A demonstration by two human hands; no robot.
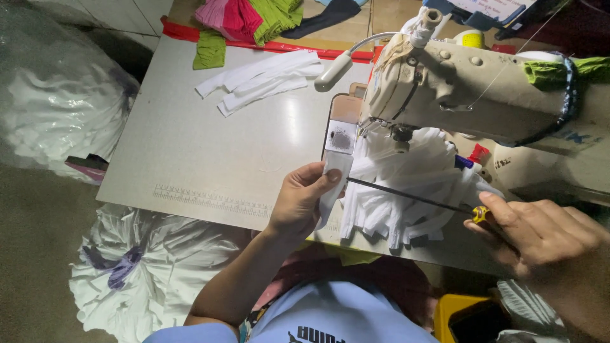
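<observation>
My left hand point(300, 200) pinches a narrow white fabric strip point(332, 181) at the front edge of the sewing table, just left of the machine's needle area. My right hand point(540, 232) grips the yellow handle of a long thin dark rod point(406, 197), a screwdriver-like tool. The rod runs leftward across a heap of white fabric strips point(406, 184), and its tip reaches the strip in my left hand. The cream sewing machine point(464, 89) stands above the heap.
More white strips point(264, 79) lie further back on the grey table point(190, 146). Pink and green cloth point(248, 19) is piled at the far edge. Bundles of white fabric point(146, 267) lie on the floor to the left. A yellow container point(457, 314) sits below right.
</observation>
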